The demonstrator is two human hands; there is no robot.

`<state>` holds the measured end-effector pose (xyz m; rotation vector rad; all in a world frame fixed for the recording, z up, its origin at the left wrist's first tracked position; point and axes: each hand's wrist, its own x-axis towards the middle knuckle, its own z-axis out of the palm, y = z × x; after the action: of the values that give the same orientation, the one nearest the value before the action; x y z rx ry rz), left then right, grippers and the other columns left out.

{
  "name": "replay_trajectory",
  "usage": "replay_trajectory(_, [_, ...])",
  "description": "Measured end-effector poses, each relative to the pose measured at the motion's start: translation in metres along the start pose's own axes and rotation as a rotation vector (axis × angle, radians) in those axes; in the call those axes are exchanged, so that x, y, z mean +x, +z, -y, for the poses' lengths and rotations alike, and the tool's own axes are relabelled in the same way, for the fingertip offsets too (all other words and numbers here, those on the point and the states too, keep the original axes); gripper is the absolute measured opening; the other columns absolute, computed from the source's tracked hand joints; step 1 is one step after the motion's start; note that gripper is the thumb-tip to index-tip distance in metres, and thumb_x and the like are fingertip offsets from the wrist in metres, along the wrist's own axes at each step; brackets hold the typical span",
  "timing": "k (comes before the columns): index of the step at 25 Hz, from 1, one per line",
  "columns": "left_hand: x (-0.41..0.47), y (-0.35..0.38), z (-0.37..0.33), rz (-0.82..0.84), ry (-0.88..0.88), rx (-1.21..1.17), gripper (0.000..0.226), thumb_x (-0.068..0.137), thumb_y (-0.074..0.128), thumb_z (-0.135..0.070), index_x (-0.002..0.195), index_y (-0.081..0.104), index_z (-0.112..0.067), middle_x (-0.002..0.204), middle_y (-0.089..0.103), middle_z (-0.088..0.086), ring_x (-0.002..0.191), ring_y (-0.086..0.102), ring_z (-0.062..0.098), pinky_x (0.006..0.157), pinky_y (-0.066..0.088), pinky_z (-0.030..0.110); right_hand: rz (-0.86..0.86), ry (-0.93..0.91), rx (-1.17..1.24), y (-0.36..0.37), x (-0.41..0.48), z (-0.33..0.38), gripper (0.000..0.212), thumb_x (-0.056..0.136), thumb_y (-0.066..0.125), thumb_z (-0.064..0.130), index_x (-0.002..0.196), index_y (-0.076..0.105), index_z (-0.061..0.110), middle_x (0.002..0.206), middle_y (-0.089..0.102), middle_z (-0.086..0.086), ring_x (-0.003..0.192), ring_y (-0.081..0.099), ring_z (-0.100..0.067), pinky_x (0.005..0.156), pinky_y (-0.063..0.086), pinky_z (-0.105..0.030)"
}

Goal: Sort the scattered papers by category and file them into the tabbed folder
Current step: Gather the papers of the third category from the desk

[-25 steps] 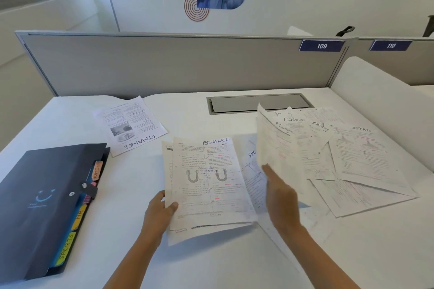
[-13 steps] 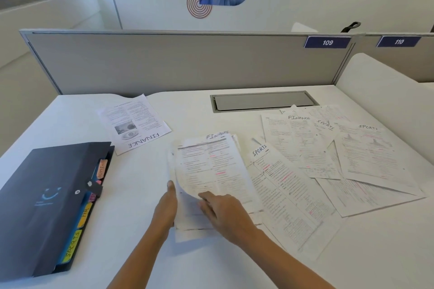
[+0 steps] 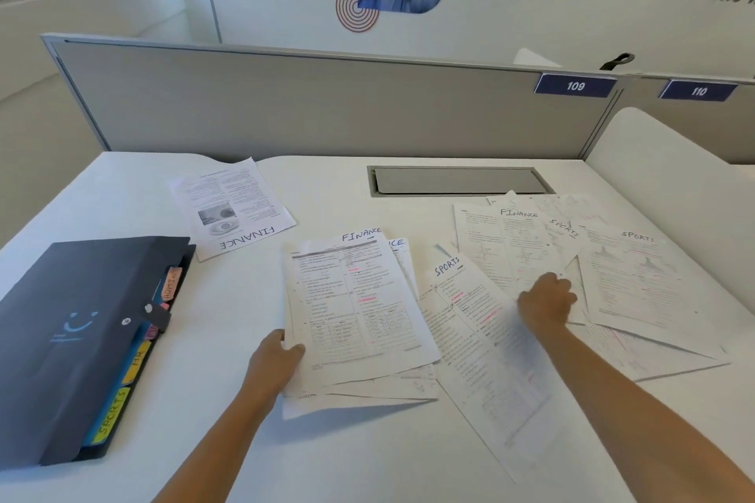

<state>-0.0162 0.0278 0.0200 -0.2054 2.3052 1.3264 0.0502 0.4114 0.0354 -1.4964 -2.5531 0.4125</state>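
The Finance stack (image 3: 355,306) — long axis toward 12 o'clock — is pinched by the left hand (image 3: 273,363); the right hand (image 3: 545,304) grip cannot be told.

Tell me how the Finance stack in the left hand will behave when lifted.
Probably floppy: the Finance stack is thin loose paper, held by the left hand only at its lower left corner, so the far side would likely droop. The sheets are fanned unevenly, so they may slide apart. It looks light.

dark navy folder (image 3: 81,331) with yellow, orange and pink tabs (image 3: 110,414), white papers (image 3: 355,310) with pink highlights, grey partition (image 3: 327,106)
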Motion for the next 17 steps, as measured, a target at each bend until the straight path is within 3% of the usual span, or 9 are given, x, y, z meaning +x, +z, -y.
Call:
replay_trajectory(5, [0.005, 0.005, 0.001, -0.022, 0.003, 0.016, 0.028, 0.096, 0.048, -0.016, 0.123, 0.050, -0.013, 0.120, 0.061, 0.010, 0.093, 0.060, 0.031, 0.072, 0.050, 0.037, 0.177, 0.248, -0.122, -0.016, 0.034, -0.022, 0.066, 0.081, 0.069, 0.040, 0.128, 0.041, 0.001, 0.133, 0.037, -0.020, 0.123, 0.037, -0.037, 0.101, 0.037, -0.044])
replay_trajectory(8, [0.007, 0.005, 0.001, -0.032, 0.000, 0.022, 0.030, 0.097, 0.047, -0.017, 0.126, 0.049, -0.013, 0.121, 0.060, 0.010, 0.093, 0.060, 0.031, 0.072, 0.050, 0.038, 0.255, 0.328, -0.100, -0.018, 0.046, -0.027, 0.083, 0.074, 0.075, 0.045, 0.133, 0.034, 0.004, 0.133, 0.038, -0.017, 0.124, 0.037, -0.033, 0.101, 0.035, -0.040])
replay_trajectory(11, [0.006, 0.005, 0.003, -0.039, -0.016, 0.025, 0.030, 0.096, 0.047, -0.016, 0.126, 0.050, -0.012, 0.120, 0.060, 0.011, 0.093, 0.060, 0.032, 0.070, 0.050, 0.039, 0.382, 0.369, -0.030, 0.000, 0.079, -0.040, 0.103, 0.065, 0.081, 0.047, 0.142, 0.029, 0.001, 0.142, 0.037, -0.017, 0.134, 0.034, -0.033, 0.110, 0.029, -0.039])
replay_trajectory(12, [0.006, 0.005, 0.004, -0.038, -0.024, 0.023, 0.030, 0.096, 0.048, -0.016, 0.126, 0.050, -0.011, 0.120, 0.060, 0.011, 0.094, 0.061, 0.033, 0.071, 0.050, 0.039, 0.382, 0.339, -0.025, -0.006, 0.077, -0.038, 0.094, 0.069, 0.080, 0.042, 0.140, 0.034, -0.001, 0.136, 0.044, -0.017, 0.130, 0.041, -0.032, 0.103, 0.038, -0.035])
replay_trajectory(13, [0.006, 0.005, 0.005, -0.034, -0.031, 0.022, 0.030, 0.096, 0.048, -0.016, 0.125, 0.051, -0.011, 0.120, 0.061, 0.011, 0.095, 0.061, 0.034, 0.072, 0.051, 0.040, 0.368, 0.298, -0.021, -0.015, 0.066, -0.032, 0.076, 0.077, 0.076, 0.034, 0.134, 0.043, -0.003, 0.123, 0.052, -0.016, 0.118, 0.052, -0.031, 0.086, 0.047, -0.029])
replay_trajectory(14, [0.007, 0.005, 0.006, -0.029, -0.035, 0.020, 0.029, 0.096, 0.048, -0.016, 0.124, 0.051, -0.011, 0.119, 0.061, 0.011, 0.096, 0.061, 0.034, 0.073, 0.051, 0.041, 0.329, 0.274, 0.011, -0.027, 0.052, -0.025, 0.055, 0.083, 0.070, 0.025, 0.125, 0.050, -0.004, 0.107, 0.055, -0.015, 0.106, 0.058, -0.031, 0.068, 0.047, -0.025])
replay_trajectory(15, [0.008, 0.005, 0.007, -0.020, -0.042, 0.015, 0.028, 0.095, 0.048, -0.016, 0.123, 0.052, -0.012, 0.119, 0.061, 0.011, 0.096, 0.061, 0.034, 0.075, 0.052, 0.041, 0.258, 0.260, 0.063, -0.037, 0.038, -0.017, 0.038, 0.086, 0.064, 0.016, 0.115, 0.053, -0.006, 0.099, 0.055, -0.015, 0.100, 0.061, -0.033, 0.062, 0.045, -0.025])
replay_trajectory(17, [0.009, 0.005, 0.007, -0.004, -0.053, -0.002, 0.026, 0.095, 0.045, -0.015, 0.120, 0.052, -0.014, 0.117, 0.062, 0.010, 0.096, 0.061, 0.033, 0.076, 0.053, 0.042, 0.041, 0.185, 0.116, -0.048, 0.020, -0.003, 0.025, 0.087, 0.058, 0.003, 0.108, 0.052, -0.008, 0.100, 0.058, -0.022, 0.099, 0.061, -0.039, 0.071, 0.048, -0.034])
